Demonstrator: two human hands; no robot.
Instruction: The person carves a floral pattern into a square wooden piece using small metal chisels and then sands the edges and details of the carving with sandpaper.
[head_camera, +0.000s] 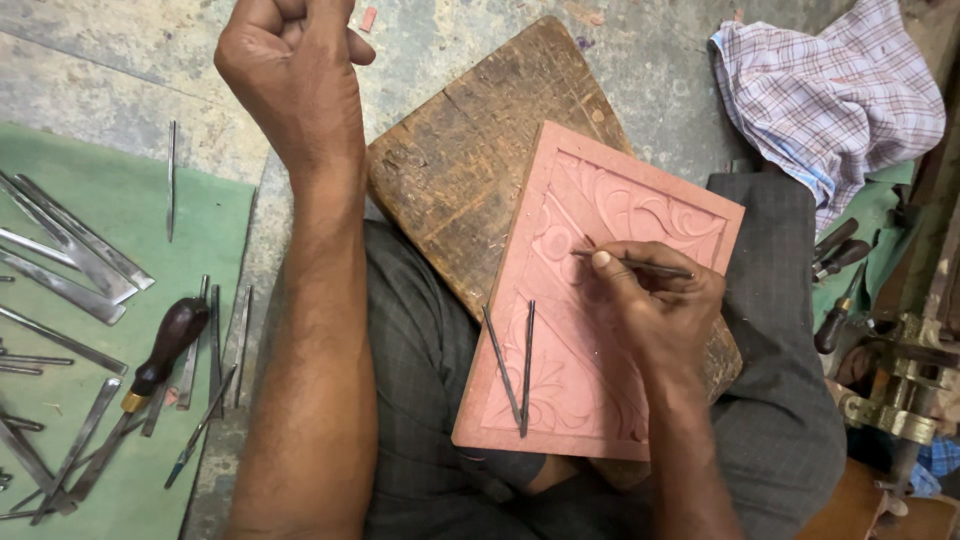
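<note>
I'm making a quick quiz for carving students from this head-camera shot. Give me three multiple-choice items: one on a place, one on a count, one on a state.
1. Where does the pink carved panel rest?
A. on a worn wooden board on the lap
B. on the green mat
C. on the checked cloth

2. How many loose thin tools lie on the panel?
A. none
B. two
C. five

3. What is the right hand doing?
A. lying flat and empty
B. gripping a thin metal tool
C. holding the cloth

Answers: 1 A, the wooden board shows under it. 2 B, two chisels form a V. 3 B, fingers pinch the thin metal tool against the relief.
</note>
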